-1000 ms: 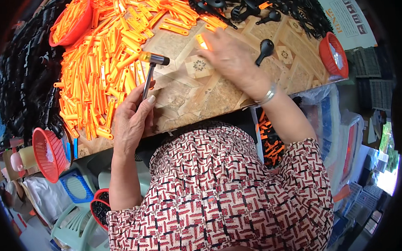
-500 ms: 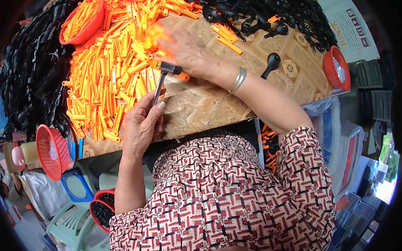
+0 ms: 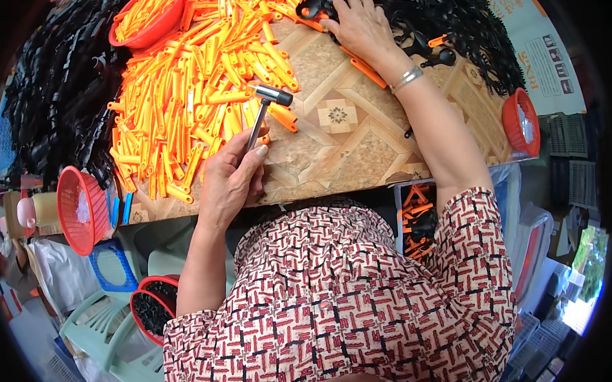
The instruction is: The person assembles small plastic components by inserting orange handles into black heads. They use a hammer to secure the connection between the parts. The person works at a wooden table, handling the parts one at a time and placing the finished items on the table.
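The left hand point(image 3: 230, 179) is wrapped round the handle of a hammer point(image 3: 273, 94), thumb laid along it. The hammer's head stands above the fist, over the right edge of a pile of orange handles point(image 3: 172, 121) on the patterned surface point(image 3: 359, 162). The right hand point(image 3: 364, 31) is at the far side, fingers partly spread and bent down over black parts point(image 3: 465, 30); whether it grips one I cannot tell. A bracelet point(image 3: 406, 78) circles that wrist. Just below the right hand, an orange strip point(image 3: 364, 68) lies slantwise. A red basket point(image 3: 154, 39) with orange pieces stands beside the pile at upper left; black strips point(image 3: 57, 98) are heaped along the left.
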A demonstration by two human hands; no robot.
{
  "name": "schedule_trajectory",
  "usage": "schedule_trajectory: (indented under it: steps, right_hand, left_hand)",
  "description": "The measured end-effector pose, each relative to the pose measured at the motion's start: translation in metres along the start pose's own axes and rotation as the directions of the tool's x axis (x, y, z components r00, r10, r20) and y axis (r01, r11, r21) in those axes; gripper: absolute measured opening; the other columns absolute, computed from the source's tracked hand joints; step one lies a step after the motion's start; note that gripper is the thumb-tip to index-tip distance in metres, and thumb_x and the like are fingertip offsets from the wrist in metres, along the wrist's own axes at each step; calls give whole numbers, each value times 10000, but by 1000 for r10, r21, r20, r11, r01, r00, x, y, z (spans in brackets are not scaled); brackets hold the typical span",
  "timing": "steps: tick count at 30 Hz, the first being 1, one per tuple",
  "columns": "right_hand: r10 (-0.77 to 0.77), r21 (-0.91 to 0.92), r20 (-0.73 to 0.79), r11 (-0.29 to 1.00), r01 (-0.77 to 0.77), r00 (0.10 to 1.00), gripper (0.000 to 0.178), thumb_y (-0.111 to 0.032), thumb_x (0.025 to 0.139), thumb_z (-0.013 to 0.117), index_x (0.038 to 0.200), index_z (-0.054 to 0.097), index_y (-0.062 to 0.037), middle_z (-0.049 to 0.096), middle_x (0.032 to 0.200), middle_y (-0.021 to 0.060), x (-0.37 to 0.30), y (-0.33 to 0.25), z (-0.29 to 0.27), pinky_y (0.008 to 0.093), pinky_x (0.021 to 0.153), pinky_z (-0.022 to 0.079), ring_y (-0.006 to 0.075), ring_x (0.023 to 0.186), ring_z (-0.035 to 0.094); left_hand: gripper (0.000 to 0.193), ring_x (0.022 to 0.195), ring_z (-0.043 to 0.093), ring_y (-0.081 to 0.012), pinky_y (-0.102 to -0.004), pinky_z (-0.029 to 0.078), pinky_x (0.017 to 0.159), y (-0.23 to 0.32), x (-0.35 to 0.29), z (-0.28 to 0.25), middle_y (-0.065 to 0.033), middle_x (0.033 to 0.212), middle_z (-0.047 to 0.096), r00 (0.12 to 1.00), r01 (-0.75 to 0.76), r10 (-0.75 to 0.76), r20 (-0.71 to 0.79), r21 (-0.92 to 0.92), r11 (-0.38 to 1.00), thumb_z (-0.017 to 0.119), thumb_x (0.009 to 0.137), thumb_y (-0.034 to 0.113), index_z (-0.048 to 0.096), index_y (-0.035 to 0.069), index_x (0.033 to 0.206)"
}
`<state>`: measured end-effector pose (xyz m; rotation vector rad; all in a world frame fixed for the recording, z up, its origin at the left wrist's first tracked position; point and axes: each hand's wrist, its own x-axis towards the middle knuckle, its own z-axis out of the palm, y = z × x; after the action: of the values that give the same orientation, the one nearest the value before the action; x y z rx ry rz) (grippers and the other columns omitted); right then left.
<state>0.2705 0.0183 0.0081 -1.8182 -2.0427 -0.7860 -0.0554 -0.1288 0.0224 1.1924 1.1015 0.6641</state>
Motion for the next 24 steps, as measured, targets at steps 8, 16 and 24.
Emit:
schedule_trajectory:
  steps: [8,16,24]
  right_hand:
    - [-363,503,-81,789,353,928,485,-441,916,720,1277,653,-124,646,1313,103,-38,1,-35,403,978,521,294,1177,623]
    - [-185,82,-135,977,197,974,393,-236,843,788,1196,667,-113,591,1363,63,-74,26,-52,408,1023,422,253,1269,546]
    - [-170,276,-109,941,195,979,324,-409,875,745,905,692,-91,637,967,47,-68,-63,-72,438,882,424,238,1007,593]
  left_hand:
    - [329,557,504,-28,-193,401,507,-11,4,-8,46,716,549,999,-37,37,1,-33,999,624,1051,223,643,51,1331]
    - [347,545,491,-28,-186,383,489,-10,11,-8,55,702,525,992,-101,88,-88,-150,983,640,1039,216,624,36,1335]
    - [305,537,465,-24,-220,341,468,18,44,-6,57,662,514,969,-171,195,-148,160,972,695,996,250,677,18,1193]
